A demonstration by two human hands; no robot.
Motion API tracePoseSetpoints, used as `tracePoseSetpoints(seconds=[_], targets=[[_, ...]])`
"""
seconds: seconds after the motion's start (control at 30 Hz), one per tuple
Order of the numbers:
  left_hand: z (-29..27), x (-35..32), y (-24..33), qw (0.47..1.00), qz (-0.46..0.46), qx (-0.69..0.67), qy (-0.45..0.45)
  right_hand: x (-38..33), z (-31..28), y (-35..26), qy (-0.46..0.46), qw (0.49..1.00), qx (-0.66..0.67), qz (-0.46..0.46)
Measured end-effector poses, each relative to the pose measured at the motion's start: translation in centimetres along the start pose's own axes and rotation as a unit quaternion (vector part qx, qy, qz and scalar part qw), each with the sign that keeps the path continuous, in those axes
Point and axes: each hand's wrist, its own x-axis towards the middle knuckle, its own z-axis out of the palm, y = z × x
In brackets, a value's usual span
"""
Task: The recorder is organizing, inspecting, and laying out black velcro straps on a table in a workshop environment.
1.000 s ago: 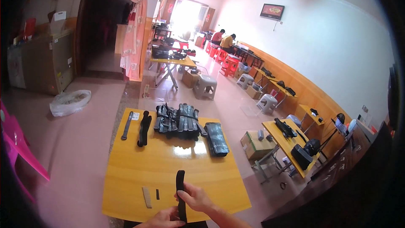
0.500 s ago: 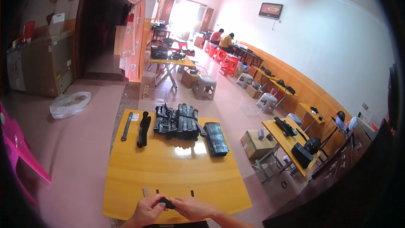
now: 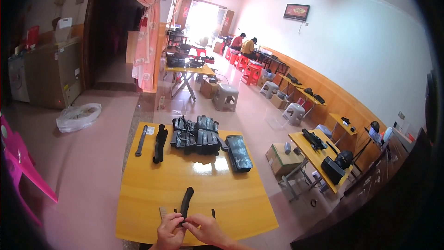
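A black fabric strap [image 3: 187,202] points away from me over the near part of the yellow table [image 3: 152,190]. My left hand [image 3: 169,232] pinches its near end between thumb and fingers. Closed at the same end, the fingers of my right hand [image 3: 206,229] meet the left fingertips; they partly hide the strap there. By the left hand lies a small greyish strip [image 3: 162,211]. Two short black marks or pieces flank the hands. Farther back are a grey strap [image 3: 140,144], a folded black strap [image 3: 160,144], a large bundle of straps [image 3: 207,136] and a dark flat pack [image 3: 239,154].
To the right stands another yellow table [image 3: 319,157] with black gear, beside a cardboard box [image 3: 283,158]. A pink chair [image 3: 23,171] is at the left, with a plastic bag [image 3: 79,116] on the floor. Two people sit far back near red stools [image 3: 251,72].
The black strap, bunched between my hands before, now extends forward over the table. Both hands have shifted slightly, with the right drawn closer to the left.
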Motion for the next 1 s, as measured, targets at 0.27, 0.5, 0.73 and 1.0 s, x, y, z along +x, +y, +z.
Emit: tracePoseSetpoints(seconds=[0.27, 0.5, 0.73, 1.0], targets=[[0.8, -1.6, -1.2, 0.949, -0.240, -0.193, -0.059, -1.4, -0.6, 1.1, -0.053, 0.993, 0.036, 0.097], [1.7, -2.2, -3.5, 0.764, -0.491, -0.418, -0.037, -2.3, -0.5, 0.1, 0.009, 0.998, -0.054, 0.008], [2.0, -2.0, -3.1, 0.739, -0.533, -0.399, -0.098, -3.3, -1.4, 1.3, -0.118, 0.980, -0.117, 0.107], [2.8, -3.5, -4.1, 0.742, -0.521, -0.405, -0.119, -2.9, -3.1, -0.3, -0.165, 0.974, -0.120, 0.096]])
